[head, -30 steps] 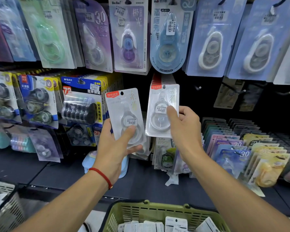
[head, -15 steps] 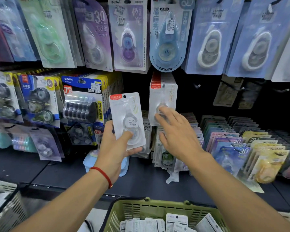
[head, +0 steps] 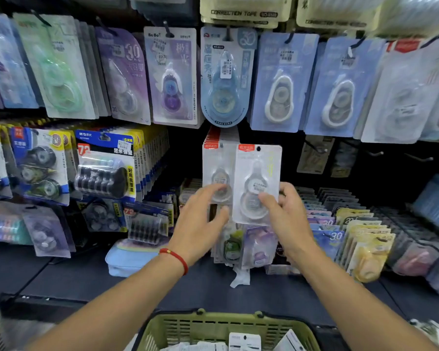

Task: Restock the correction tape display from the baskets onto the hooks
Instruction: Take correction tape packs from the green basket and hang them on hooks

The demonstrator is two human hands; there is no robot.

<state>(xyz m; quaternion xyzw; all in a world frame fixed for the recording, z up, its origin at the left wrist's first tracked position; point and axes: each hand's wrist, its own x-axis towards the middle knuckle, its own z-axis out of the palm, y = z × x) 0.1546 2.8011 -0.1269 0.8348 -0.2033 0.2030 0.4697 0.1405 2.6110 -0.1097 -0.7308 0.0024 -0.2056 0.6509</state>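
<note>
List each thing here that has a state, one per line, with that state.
Right hand: grips a clear pack.
Clear pack: held upright, hang hole free, not on a hook.
Left hand: fingers spread, touching the hung stack.
Hung stack: on its hook, behind the held pack.
Basket: holds more packs.
Hooks at right: bare.

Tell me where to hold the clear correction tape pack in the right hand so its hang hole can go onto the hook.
Pinch the clear pack by its lower edge, from below, as the right hand does. The card stands upright with its hang hole at the top, so a low grip probably leaves the hole free.
</note>
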